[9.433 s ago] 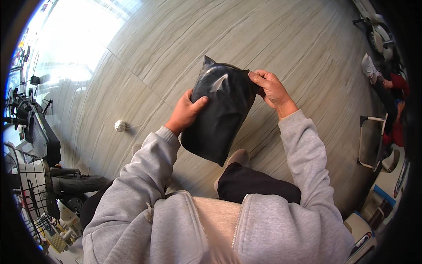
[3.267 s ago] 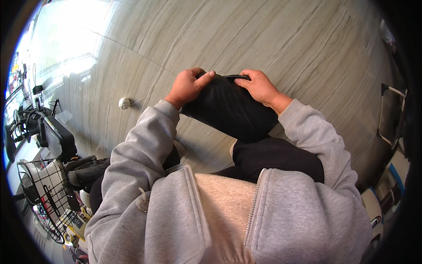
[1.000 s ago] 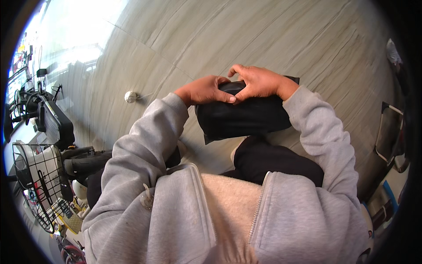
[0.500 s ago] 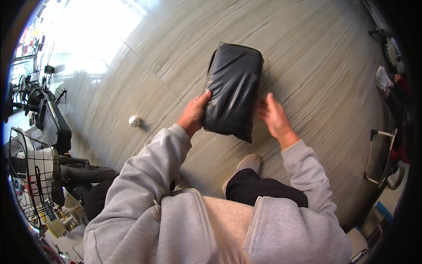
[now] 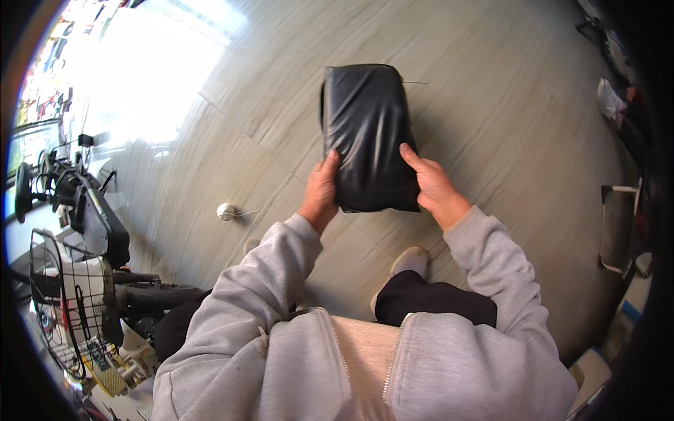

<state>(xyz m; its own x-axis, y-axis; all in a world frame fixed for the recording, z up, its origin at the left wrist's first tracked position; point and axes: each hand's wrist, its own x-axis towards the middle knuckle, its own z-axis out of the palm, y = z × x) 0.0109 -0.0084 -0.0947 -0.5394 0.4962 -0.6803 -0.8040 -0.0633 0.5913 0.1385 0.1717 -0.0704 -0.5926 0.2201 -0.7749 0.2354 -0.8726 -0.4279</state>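
A black plastic-wrapped package (image 5: 371, 133), oblong and shiny with creases, is held up over the floor in front of me. My left hand (image 5: 322, 188) grips its lower left side, thumb on top and the other fingers hidden beneath. On the opposite side my right hand (image 5: 432, 181) clasps the lower right edge, its thumb lying on the upper face. A thin dark strand sticks out past the package's far right corner. Down on the floor to the left lies a small white ball of string (image 5: 226, 211) with a loose end.
At the left stand a scooter or bike with a black wire basket (image 5: 74, 302) and a dark wheel (image 5: 158, 298). A metal-framed item (image 5: 619, 228) is at the right, near another person's white shoe (image 5: 609, 99). Tiled floor (image 5: 260, 91) stretches ahead, with bright glare at the upper left.
My right hand, apart from the package before, has closed on its right side. The package has turned slightly and shifted a little left; my left hand stays on it.
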